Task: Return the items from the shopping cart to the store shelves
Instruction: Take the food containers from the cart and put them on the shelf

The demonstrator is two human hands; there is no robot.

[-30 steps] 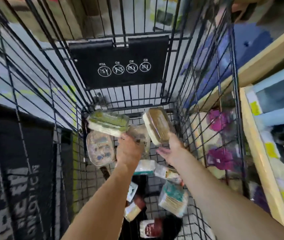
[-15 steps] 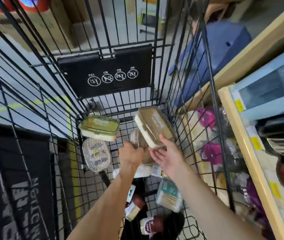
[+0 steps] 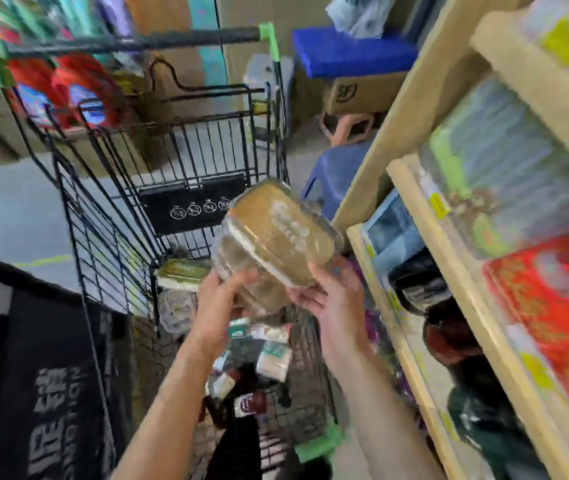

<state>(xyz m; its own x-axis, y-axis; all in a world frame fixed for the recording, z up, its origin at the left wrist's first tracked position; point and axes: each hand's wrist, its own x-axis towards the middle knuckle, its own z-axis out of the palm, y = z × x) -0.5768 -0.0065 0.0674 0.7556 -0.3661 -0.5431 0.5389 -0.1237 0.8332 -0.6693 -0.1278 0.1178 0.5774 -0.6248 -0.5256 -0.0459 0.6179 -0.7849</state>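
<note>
Above the black wire shopping cart (image 3: 103,216), both hands hold clear plastic food boxes. My right hand (image 3: 331,299) grips a rectangular box with a brown topping (image 3: 276,230), tilted, from below. My left hand (image 3: 220,299) is closed on a second clear box (image 3: 241,271) that sits right under the first one and is partly hidden by it. Down in the cart lie a green-topped box (image 3: 180,273), another clear box (image 3: 175,308) and several small packets (image 3: 272,358). Wooden store shelves (image 3: 411,209) stand close on the right.
The shelves carry packaged goods, among them a red pack (image 3: 553,320) and dark jars (image 3: 418,285). A blue stool (image 3: 335,168) and a cardboard box (image 3: 362,91) stand beyond the cart. A black mat with white lettering (image 3: 47,393) lies at the lower left.
Both hands have lifted the two boxes up out of the cart's bottom, toward the shelves on the right. The view has tilted upward, showing the cart handle and more shelving.
</note>
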